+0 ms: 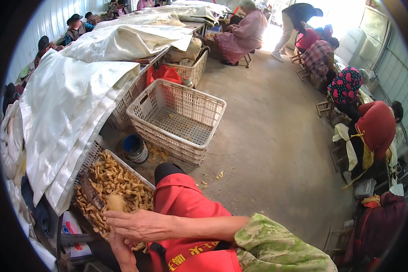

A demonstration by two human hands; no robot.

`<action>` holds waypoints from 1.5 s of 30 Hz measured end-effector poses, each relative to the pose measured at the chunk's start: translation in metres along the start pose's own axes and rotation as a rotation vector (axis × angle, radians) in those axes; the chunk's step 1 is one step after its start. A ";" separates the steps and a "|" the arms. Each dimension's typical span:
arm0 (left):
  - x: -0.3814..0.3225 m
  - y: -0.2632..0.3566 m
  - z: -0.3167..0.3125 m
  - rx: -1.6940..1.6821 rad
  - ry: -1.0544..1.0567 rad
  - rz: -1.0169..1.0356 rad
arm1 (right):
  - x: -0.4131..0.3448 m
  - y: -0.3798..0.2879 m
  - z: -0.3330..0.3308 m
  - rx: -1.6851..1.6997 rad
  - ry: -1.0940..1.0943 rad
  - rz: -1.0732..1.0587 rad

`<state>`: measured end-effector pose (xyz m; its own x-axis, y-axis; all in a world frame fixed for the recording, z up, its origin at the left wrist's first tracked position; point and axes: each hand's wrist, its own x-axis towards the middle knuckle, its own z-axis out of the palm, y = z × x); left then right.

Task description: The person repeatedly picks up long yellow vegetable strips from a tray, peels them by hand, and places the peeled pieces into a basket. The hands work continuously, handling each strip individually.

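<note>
My right hand (139,224) reaches in from the right, its forearm bare below a green patterned sleeve, and lies over my left hand (120,250). Both are at the near edge of a plastic crate (132,169) full of tan, twisted dried pieces (122,180). Just beyond my right fingertips is a smooth, pale tan rounded thing (115,203); whether the fingers touch it, I cannot tell. A dark, worn bar (90,192) lies across the pieces at the crate's left. My palms and most of my left fingers are hidden. A red apron (190,204) covers my lap.
Ahead stands an open plastic crate (177,132) with a few scraps inside, beside a blue-lined bucket (135,149). White sheeting (71,95) covers the tables at left. Scraps (219,175) lie on the concrete floor (268,136). Several people sit along both sides; one person (297,20) bends over at the back.
</note>
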<state>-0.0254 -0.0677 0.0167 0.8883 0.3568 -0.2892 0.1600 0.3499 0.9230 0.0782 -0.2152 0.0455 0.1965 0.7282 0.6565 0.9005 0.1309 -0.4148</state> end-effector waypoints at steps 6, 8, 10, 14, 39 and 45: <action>-0.005 -0.006 -0.006 0.323 -0.205 0.010 | -0.001 0.017 0.008 0.510 -0.220 0.625; -0.002 -0.015 -0.008 0.594 -0.269 0.200 | -0.008 0.026 0.020 0.753 -0.071 0.673; 0.004 -0.027 -0.007 0.453 -0.120 0.212 | -0.014 0.026 0.034 0.640 0.013 0.698; 0.016 -0.047 -0.006 -0.114 0.073 0.134 | -0.018 0.008 0.058 0.268 0.262 0.489; 0.030 -0.035 -0.006 0.554 0.357 0.635 | -0.005 0.015 0.053 0.533 0.162 0.764; 0.013 -0.028 -0.017 0.387 0.169 0.483 | -0.004 0.022 0.045 1.328 0.105 1.167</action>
<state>-0.0261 -0.0580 -0.0176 0.8240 0.5387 0.1755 -0.0695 -0.2113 0.9749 0.0798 -0.1847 0.0054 0.5157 0.7968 -0.3149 -0.5953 0.0689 -0.8005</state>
